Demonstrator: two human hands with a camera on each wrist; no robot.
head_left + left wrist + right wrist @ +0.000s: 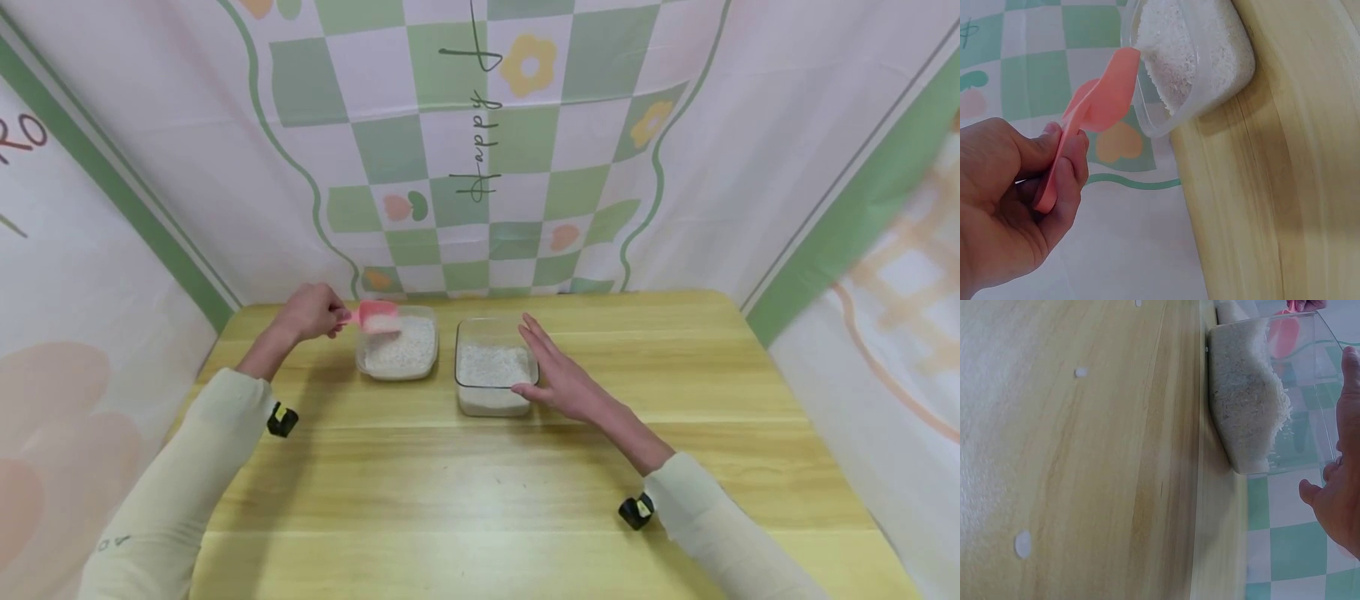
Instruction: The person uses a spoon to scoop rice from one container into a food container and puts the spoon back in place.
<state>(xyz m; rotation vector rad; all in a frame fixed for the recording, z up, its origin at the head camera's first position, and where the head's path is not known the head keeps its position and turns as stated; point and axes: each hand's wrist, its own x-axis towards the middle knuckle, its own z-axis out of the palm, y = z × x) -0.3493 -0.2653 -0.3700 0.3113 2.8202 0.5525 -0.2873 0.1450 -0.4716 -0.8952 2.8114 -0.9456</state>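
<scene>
My left hand (309,312) grips the handle of a pink scoop (1107,94). The scoop's bowl is above the left edge of a clear plastic container (397,372) that holds white rice (408,343); pale grains seem to lie in the bowl. Beside that container, to its right, stands a clear glass container (491,409), also with rice, which heaps unevenly against its wall in the right wrist view. My right hand (562,385) is at the glass container's right side, fingers extended along the rim and thumb near the front corner.
Both containers stand toward the back of a wooden table (465,492). Behind it hangs a green-and-white checked cloth (450,150). Small white specks (1022,544) show on the tabletop in the right wrist view. A black wrist device (282,419) sits at the left sleeve.
</scene>
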